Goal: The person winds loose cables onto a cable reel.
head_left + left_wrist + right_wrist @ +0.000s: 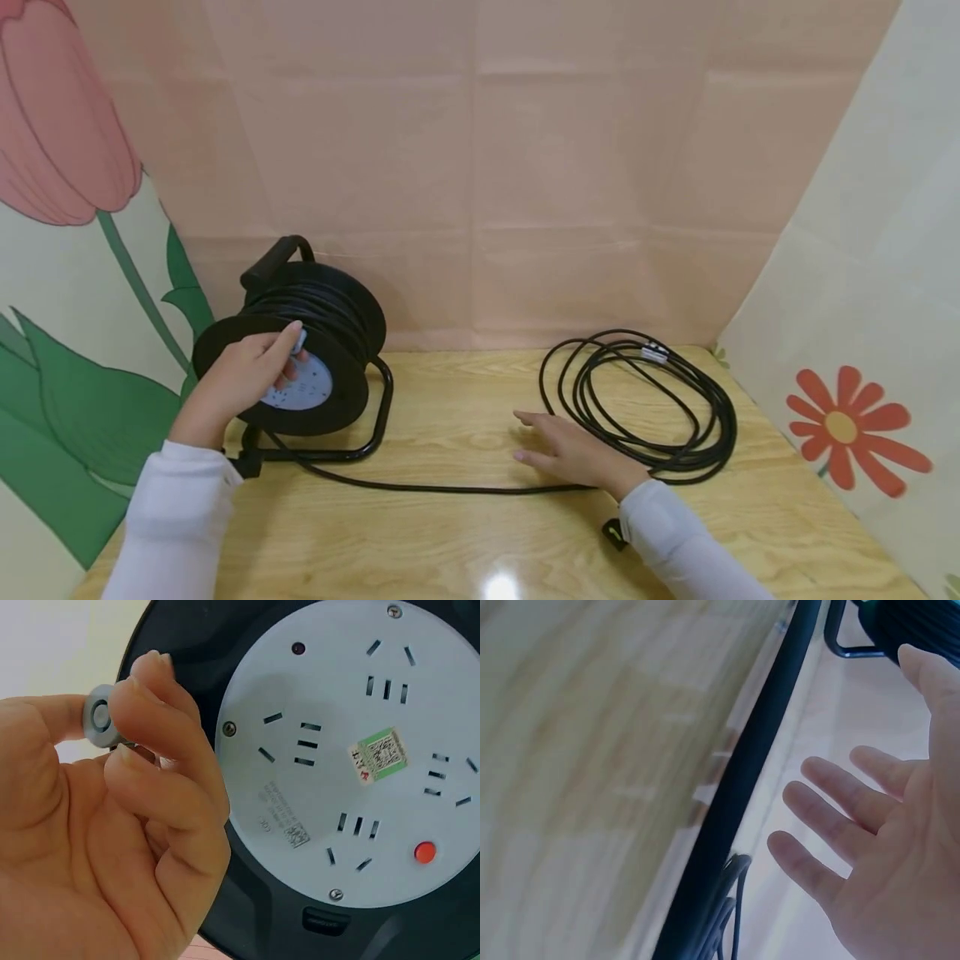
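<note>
On the left of the table stands a black cable reel (351, 387) with a grey socket face (315, 802). My left hand (243, 371) pinches the small grey knob (100, 716) at the rim of that face, fingers curled round it. My right hand (577, 454) hovers over the table, fingers spread and holding nothing, as the right wrist view also shows. Close by runs a length of black cable (450, 490), stretching from the reel toward the right; it passes beside the hand in the right wrist view. Loose loops of cable (720, 421) lie to the right.
A black plug-like end (615, 533) lies near the right sleeve, partly hidden by it. A white tag (654, 353) sits on the loops. The reel's tubular stand (386, 408) rests on the wooden table (390, 542). Behind is a pink backdrop (472, 167).
</note>
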The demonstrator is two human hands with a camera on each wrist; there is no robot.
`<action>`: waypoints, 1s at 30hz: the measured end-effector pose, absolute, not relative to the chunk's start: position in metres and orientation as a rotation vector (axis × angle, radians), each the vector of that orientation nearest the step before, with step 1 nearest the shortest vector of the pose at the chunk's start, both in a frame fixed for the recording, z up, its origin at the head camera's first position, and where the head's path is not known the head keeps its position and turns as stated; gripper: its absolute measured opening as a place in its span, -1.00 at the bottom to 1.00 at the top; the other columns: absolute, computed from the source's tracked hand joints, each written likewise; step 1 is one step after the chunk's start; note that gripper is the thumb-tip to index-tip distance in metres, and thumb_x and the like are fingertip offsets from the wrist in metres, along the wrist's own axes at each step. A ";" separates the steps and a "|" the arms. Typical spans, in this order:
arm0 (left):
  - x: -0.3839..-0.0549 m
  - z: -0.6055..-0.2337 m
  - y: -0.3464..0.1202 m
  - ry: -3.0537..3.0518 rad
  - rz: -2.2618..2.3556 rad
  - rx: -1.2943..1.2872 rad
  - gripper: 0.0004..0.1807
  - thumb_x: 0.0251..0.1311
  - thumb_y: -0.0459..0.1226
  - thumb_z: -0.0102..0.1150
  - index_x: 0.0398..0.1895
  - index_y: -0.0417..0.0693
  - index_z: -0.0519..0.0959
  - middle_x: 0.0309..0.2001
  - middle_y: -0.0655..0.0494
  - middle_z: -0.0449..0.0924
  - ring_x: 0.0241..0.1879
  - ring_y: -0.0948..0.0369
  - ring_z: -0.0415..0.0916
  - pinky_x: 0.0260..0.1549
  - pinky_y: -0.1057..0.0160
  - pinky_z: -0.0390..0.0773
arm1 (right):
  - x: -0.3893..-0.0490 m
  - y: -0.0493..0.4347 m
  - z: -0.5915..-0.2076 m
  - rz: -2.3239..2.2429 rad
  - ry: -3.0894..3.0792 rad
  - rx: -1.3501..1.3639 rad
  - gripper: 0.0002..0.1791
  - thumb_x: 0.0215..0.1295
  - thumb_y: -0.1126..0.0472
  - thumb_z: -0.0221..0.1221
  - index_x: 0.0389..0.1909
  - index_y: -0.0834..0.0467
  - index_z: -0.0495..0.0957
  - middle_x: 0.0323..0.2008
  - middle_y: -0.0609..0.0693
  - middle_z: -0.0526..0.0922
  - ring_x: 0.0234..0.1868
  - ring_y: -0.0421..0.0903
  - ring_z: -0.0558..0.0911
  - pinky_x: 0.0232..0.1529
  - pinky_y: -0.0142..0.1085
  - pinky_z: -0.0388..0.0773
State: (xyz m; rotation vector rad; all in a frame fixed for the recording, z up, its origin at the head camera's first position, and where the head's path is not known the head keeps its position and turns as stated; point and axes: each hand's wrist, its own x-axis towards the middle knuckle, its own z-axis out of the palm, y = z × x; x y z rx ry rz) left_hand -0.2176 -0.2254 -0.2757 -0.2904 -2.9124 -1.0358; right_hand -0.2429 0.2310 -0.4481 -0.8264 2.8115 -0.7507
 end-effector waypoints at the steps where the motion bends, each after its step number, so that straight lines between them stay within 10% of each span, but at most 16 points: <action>1: -0.218 -0.275 -0.225 -2.909 -1.049 -0.298 -0.22 0.55 0.20 -0.44 -0.04 -0.24 0.64 -0.35 -0.02 0.63 -0.33 0.08 0.56 -0.26 0.09 0.50 | -0.243 0.229 -0.447 -0.746 2.807 -0.829 -0.13 0.40 -0.35 0.05 0.55 0.07 0.14 0.45 0.07 0.28 0.40 0.10 0.32 0.33 0.13 0.29; 16: -0.221 -0.278 -0.225 -2.893 -1.206 -0.331 -0.23 0.56 0.18 -0.44 0.02 -0.33 0.56 -0.34 -0.06 0.54 -0.33 0.03 0.51 -0.34 0.14 0.58 | -0.248 0.210 -0.447 -0.556 2.753 -0.985 -0.16 0.22 -0.41 0.21 0.29 0.13 0.42 0.06 0.00 0.56 0.10 -0.05 0.52 0.15 -0.02 0.48; 30: -0.221 -0.283 -0.223 -2.869 -1.195 -0.336 -0.24 0.55 0.20 -0.49 0.07 -0.26 0.50 -0.10 -0.11 0.58 -0.09 -0.05 0.53 -0.05 0.00 0.46 | -0.244 0.185 -0.449 -0.314 2.723 -1.219 -0.43 0.08 -0.40 0.33 -0.21 -0.04 0.43 -0.34 -0.27 0.40 -0.35 -0.27 0.37 -0.28 -0.35 0.39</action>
